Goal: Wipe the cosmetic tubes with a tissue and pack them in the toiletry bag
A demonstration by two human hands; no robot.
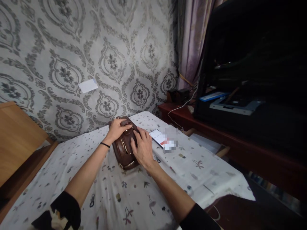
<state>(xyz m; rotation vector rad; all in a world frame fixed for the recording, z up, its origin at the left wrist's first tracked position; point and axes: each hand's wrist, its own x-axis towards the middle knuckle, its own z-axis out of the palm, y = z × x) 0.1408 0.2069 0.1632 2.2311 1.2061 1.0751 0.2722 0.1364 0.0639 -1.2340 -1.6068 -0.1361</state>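
A brown leather handbag (124, 155) with gold-toned zips lies on the cloth-covered table in front of me. My left hand (117, 129), a dark band at its wrist, is closed at the bag's far end, its thumb along the top near the handle; the other fingertips are partly hidden. Against the bag's right side rests my right hand (144, 148), fingers apart and the thumb on the leather near a zip. Just right of that hand a phone (157, 136) lies face up with its screen lit, part of it blurred out.
A white patterned tablecloth (192, 172) covers the table. To the left stands a wooden panel (21, 137). On the right, a dark red cabinet (177, 111) carries a large black screen (251, 64) and a white cable (178, 110). Patterned wallpaper (141, 60) rises behind.
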